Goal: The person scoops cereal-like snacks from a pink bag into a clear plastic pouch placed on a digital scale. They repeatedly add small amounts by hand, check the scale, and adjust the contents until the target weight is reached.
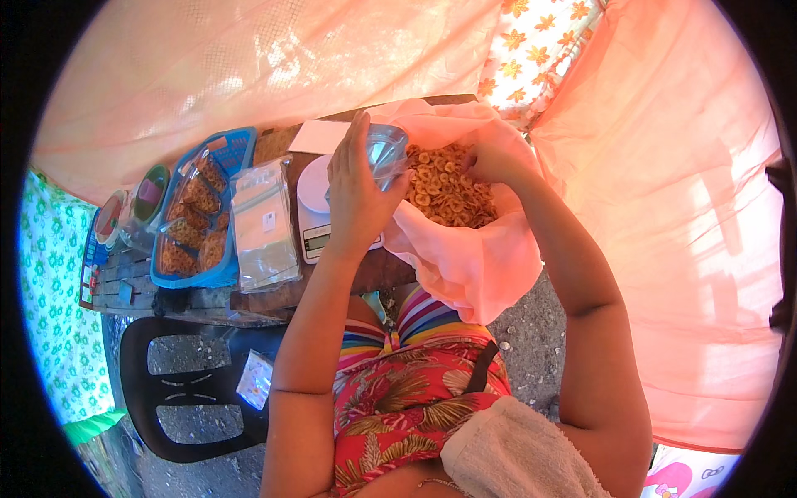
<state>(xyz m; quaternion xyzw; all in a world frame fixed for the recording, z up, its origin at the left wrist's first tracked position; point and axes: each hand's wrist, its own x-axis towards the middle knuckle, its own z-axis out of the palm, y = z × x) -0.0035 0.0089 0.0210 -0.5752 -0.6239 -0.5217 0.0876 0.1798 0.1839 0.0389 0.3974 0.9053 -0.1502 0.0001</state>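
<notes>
My left hand [353, 193] holds a clear plastic pouch [387, 149] with its mouth spread, between the kitchen scale and the lined container. Thin round banana chips [445, 187] fill the container, which a pink cloth or plastic liner [464, 255] drapes over. At the far right side of the chips is my right hand [495, 163], its fingers curled down against them; whether it grips any is hidden. A white digital kitchen scale [314, 187] sits under and left of my left hand, partly covered by it.
Left of the scale lies a stack of clear plastic pouches [266, 230]. A blue plastic basket [240, 149] beyond it holds several filled packs [202, 196]. Bowls [149, 193] stand farther left. A black plastic chair [134, 386] is by the wooden table [261, 303]. Pink sheeting [660, 218] hangs around.
</notes>
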